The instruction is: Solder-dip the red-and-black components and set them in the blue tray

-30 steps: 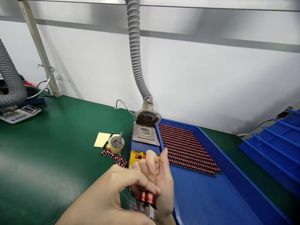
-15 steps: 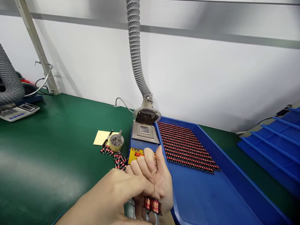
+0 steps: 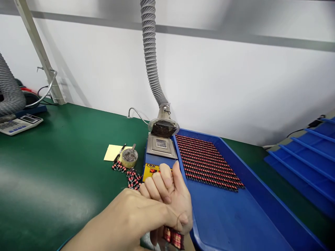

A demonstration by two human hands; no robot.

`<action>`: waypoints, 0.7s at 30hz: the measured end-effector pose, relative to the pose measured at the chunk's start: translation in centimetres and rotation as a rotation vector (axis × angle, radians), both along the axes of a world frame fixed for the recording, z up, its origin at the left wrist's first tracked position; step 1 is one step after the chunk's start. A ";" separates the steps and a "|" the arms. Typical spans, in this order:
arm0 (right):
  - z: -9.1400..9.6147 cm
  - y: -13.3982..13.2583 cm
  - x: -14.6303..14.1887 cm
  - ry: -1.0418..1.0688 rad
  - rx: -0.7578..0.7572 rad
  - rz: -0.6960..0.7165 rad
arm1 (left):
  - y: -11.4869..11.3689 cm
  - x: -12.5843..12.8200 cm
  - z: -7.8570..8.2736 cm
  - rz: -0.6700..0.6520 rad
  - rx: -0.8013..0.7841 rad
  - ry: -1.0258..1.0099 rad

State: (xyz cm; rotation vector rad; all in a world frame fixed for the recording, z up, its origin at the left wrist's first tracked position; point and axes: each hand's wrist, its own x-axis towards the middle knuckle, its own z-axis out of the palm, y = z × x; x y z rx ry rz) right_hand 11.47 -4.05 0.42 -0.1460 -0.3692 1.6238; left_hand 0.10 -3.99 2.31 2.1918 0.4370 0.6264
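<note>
Green workbench [image 3: 52,174] beneath a blue tray [image 3: 261,186] bearing parallel rows of red-and-black coils [image 3: 209,162]. Grey spiral-ribbed hose [image 3: 150,45] against a white wall [image 3: 222,87]; pale yellow notepaper [image 3: 112,152] at left.

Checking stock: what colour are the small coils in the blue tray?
Coils are red and black; head view.

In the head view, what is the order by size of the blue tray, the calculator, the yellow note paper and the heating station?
Largest to smallest: blue tray, heating station, then calculator and yellow note paper. Those last two look close, so their order is unsure.
</note>
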 end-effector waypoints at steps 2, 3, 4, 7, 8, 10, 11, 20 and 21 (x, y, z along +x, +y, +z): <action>0.2 0.0 0.1 -0.017 -0.002 0.002 | -0.1 0.1 0.2 -0.024 0.019 0.022; 0.3 0.0 0.1 -0.024 -0.002 -0.004 | -0.1 0.1 0.2 -0.034 0.028 0.026; 0.3 -0.1 0.1 -0.033 -0.007 -0.010 | -0.1 0.1 0.3 -0.039 0.040 0.014; 0.2 -0.1 0.1 -0.059 -0.029 -0.019 | 0.0 0.2 0.4 -0.055 0.067 -0.036; 0.2 -0.2 0.1 -0.061 -0.034 -0.018 | 0.0 0.2 0.4 -0.056 0.078 -0.046; 0.2 -0.2 0.1 -0.060 -0.034 -0.012 | 0.1 0.2 0.3 -0.055 0.103 -0.054; 0.3 -0.2 0.1 -0.059 -0.031 -0.010 | 0.1 0.2 0.2 -0.045 0.110 -0.049; 0.3 -0.2 -0.1 -0.062 0.007 0.009 | 0.7 0.6 -2.5 0.138 -0.025 -0.132; 0.2 -0.1 -0.1 -0.057 0.022 0.002 | 0.8 1.0 -2.6 0.194 -0.052 -0.137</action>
